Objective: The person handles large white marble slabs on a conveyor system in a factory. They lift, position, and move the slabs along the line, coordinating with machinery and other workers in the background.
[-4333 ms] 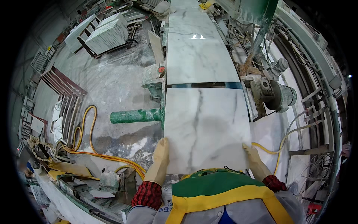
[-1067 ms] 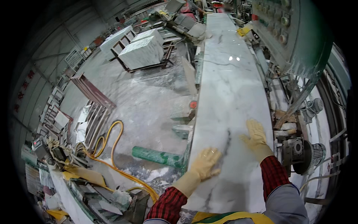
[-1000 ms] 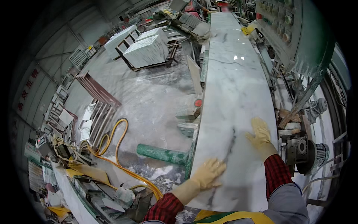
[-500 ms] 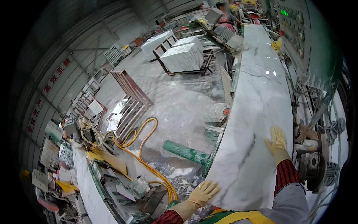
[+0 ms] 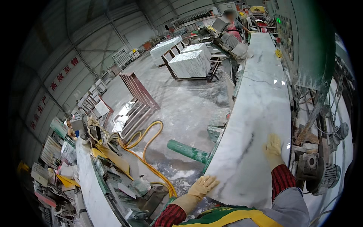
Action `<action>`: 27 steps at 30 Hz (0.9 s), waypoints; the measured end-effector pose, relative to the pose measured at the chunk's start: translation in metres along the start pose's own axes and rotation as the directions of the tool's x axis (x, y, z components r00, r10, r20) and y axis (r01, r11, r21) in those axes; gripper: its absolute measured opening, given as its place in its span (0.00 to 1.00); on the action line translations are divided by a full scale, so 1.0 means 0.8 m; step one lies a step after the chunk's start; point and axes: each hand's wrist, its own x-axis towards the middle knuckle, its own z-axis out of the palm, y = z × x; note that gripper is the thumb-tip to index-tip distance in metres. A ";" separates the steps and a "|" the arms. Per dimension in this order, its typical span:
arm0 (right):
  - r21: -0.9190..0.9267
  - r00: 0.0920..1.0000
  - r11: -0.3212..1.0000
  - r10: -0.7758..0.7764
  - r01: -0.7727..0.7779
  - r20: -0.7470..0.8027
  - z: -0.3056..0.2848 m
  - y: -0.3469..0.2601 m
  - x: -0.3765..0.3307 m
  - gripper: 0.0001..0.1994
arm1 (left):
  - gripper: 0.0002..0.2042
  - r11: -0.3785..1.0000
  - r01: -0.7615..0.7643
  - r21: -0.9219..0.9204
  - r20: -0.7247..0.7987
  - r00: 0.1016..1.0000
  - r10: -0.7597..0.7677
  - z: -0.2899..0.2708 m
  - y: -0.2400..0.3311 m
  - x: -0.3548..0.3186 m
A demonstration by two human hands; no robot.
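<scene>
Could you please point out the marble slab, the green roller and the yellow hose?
slab (image 5: 257,113), head view, bare middle of its top.
roller (image 5: 188,151), head view, mid-length.
hose (image 5: 145,142), head view, its loop on the floor.

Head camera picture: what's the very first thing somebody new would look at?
Probably the long white marble slab with grey veins, running from the person up the right side. Both gloved hands lie flat on it: the left hand at its near left edge, the right hand further up near its right edge. After that, the yellow hose looping over the wet floor to the left.
</scene>
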 end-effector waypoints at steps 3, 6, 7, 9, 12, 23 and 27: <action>-0.020 0.997 0.997 -0.078 0.078 0.014 0.005 -0.015 -0.058 0.46 | 0.33 1.000 -0.007 0.003 0.049 0.999 0.007 -0.001 -0.002 0.006; -0.148 0.963 0.965 -0.185 0.216 0.195 -0.038 -0.087 -0.141 0.46 | 0.32 0.999 0.029 0.026 0.064 0.998 -0.030 0.008 0.000 -0.007; -0.204 0.936 0.944 -0.196 0.261 0.291 -0.064 -0.122 -0.174 0.45 | 0.32 0.999 0.036 0.025 0.086 0.996 -0.038 0.002 0.001 -0.007; -0.118 0.920 0.944 -0.263 0.307 0.291 -0.055 -0.171 -0.216 0.44 | 0.32 0.998 0.050 0.025 0.127 0.990 -0.053 -0.002 0.001 -0.010; 0.091 0.769 0.892 -0.430 0.442 0.474 -0.042 -0.232 -0.233 0.43 | 0.32 1.000 0.005 0.022 0.126 0.992 -0.008 0.010 -0.004 0.013; -0.055 0.601 0.627 -0.765 0.777 -0.232 -0.005 -0.227 -0.308 0.39 | 0.31 1.000 0.028 -0.003 0.097 0.995 -0.028 0.020 -0.010 0.017; -0.159 0.647 0.660 -0.751 0.734 -0.131 -0.018 -0.235 -0.315 0.36 | 0.31 0.997 0.015 -0.075 0.026 1.000 -0.013 0.041 -0.019 0.017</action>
